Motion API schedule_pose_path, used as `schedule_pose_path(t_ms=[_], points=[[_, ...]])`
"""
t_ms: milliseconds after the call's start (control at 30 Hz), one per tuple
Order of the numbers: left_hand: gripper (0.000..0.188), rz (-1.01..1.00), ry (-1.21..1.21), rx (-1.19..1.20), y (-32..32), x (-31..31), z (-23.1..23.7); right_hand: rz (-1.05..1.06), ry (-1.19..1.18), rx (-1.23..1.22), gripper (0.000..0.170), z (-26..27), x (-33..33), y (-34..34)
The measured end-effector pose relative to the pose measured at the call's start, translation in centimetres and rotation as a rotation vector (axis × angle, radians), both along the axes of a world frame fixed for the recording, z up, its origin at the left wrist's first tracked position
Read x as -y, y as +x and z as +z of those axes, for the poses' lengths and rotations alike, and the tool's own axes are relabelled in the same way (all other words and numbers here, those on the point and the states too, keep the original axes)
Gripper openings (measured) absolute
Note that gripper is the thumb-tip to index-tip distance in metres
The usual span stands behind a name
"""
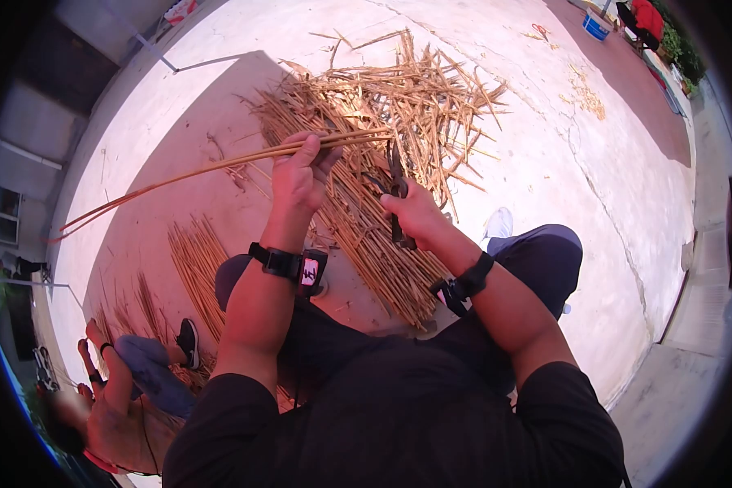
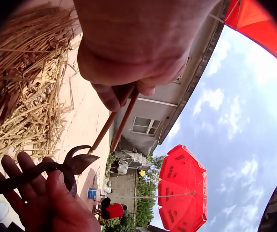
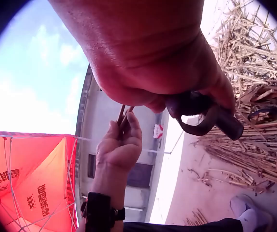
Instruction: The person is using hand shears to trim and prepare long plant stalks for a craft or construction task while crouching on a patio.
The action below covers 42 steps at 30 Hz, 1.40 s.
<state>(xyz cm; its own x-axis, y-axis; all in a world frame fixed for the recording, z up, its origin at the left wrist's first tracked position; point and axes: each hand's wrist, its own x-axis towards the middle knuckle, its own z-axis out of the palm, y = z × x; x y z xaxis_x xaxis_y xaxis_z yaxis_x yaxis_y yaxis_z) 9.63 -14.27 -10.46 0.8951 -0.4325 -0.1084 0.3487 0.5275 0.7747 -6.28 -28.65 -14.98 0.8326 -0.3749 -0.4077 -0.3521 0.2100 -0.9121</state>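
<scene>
My left hand (image 1: pixel 299 177) pinches a pair of long thin brown stalks (image 1: pixel 179 172) between thumb and fingers. Their long ends reach out to the left, and the short ends point at the shears. In my right hand (image 1: pixel 420 215) are dark pruning shears (image 1: pixel 396 172), blades upward. The left wrist view has the parted shear blades (image 2: pixel 80 158) right at the end of one stalk (image 2: pixel 101 133), with the right thumb (image 2: pixel 61 191) along a handle. Below both hands spreads a large pile of cut stalks (image 1: pixel 366 207) on the pale ground.
Another person (image 1: pixel 130 398) sits at the lower left, near a row of laid-out stalks (image 1: pixel 197 264). Stalk scraps (image 1: pixel 584 93) lie on the concrete to the right. A blue bucket (image 1: pixel 597 24) stands at the far right. Red umbrellas (image 2: pixel 183 186) rise in the background.
</scene>
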Motion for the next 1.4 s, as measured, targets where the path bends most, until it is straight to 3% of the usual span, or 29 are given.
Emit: schedule_pose_path(t_ms=[867,1400], points=[[0.007,-0.099,0.020,0.013,-0.4,-0.1,-0.6,-0.004,0.091,0.014,0.020,2.2,-0.1,-0.1],[0.013,-0.015,0.066,0.018,-0.6,0.2,-0.1,0.003,-0.049,-0.010,0.029,1.4,0.1,-0.1]])
